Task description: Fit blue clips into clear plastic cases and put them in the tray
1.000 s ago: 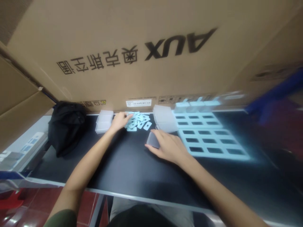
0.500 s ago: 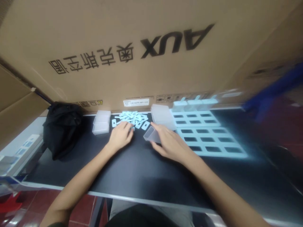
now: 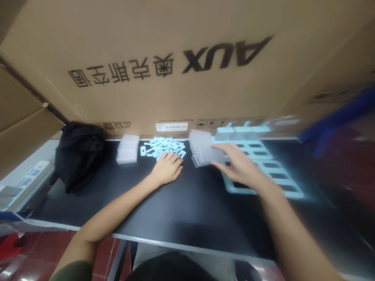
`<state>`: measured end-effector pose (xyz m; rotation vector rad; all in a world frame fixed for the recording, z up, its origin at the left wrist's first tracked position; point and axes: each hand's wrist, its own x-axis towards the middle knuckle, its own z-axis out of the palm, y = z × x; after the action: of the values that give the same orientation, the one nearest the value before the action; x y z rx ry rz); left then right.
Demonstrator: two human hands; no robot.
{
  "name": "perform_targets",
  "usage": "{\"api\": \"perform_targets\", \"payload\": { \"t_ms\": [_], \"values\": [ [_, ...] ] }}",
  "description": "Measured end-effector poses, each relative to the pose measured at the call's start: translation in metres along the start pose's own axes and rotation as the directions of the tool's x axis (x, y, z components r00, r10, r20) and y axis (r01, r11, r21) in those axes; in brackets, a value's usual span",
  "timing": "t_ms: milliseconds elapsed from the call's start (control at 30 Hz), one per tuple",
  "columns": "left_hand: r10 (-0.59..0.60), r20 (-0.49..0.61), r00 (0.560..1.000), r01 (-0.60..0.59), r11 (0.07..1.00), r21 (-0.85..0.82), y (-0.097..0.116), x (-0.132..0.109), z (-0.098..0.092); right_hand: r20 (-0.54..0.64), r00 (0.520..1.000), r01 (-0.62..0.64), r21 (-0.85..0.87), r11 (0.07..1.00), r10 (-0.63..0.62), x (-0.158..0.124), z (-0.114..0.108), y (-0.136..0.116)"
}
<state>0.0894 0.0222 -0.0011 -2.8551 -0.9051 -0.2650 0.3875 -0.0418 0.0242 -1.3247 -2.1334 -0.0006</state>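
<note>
My left hand (image 3: 167,169) rests at the near right edge of a heap of small light-blue plastic pieces with slots (image 3: 165,145). Its fingers are curled downward, and whatever lies beneath the fingertips is hidden. Farther right, my right hand (image 3: 241,166) has thumb and fingers around a clear frosted plastic box (image 3: 218,155). This box overlaps a stack of similar frosted boxes (image 3: 200,141) just to its left. Under and behind the right hand lies a light-blue tray with rectangular openings (image 3: 238,190), partly covered by the hand and wrist.
More frosted boxes (image 3: 128,150) lie left of the heap, beside a black cloth bundle (image 3: 79,152). Several boxes with light-blue tops (image 3: 243,132) line the tray's back edge. A large cardboard carton (image 3: 131,31) walls off the back of the black table (image 3: 175,218).
My right hand has moved right with a frosted box, from beside the heap to the tray side of the stack. My left hand has shifted right along the heap's near edge.
</note>
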Motion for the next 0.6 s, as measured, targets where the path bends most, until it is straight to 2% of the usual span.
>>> {"api": "perform_targets", "payload": {
  "t_ms": [200,433,533,600],
  "values": [
    [-0.041,-0.025,0.999,0.041,0.999,0.000,0.000,-0.006,0.003,0.080,0.996,0.052,-0.020,0.998,-0.050,0.005,0.013,-0.004],
    [-0.089,-0.037,0.995,0.089,0.996,0.013,0.003,-0.008,0.003,0.064,0.998,0.014,-0.091,0.996,-0.008,0.003,0.013,-0.006],
    [-0.078,-0.051,0.996,0.079,0.997,0.025,0.004,-0.009,0.003,-0.020,0.999,-0.038,-0.091,0.995,0.037,0.002,0.003,0.004],
    [-0.061,-0.066,0.996,0.063,0.997,0.033,0.004,-0.010,0.005,-0.178,0.973,-0.168,-0.115,0.979,0.146,0.002,-0.007,0.020]
  ]
}}
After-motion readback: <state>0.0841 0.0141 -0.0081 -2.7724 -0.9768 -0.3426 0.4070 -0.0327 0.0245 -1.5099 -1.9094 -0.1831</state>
